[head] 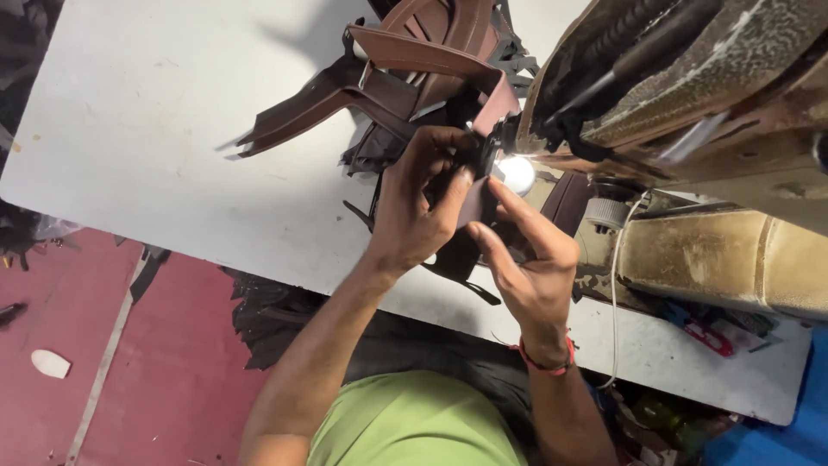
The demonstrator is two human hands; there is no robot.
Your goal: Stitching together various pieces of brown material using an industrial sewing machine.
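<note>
Left hand: your left hand [418,207] reaches up from the 6 o'clock side, wrist bent, fingers curled and pinching the brown strap piece [474,203] at its top edge.
Right hand: your right hand [530,259] comes in from 5 o'clock, palm turned inward, thumb and forefinger stretched out and pressed on the same piece from the 3 o'clock side.
Strap piece: held upright between both hands, just beside the lit lamp [517,173] of the sewing machine [690,103].
Desk: white desk [155,129]; more brown leather straps [388,78] piled at 12 o'clock.
</note>
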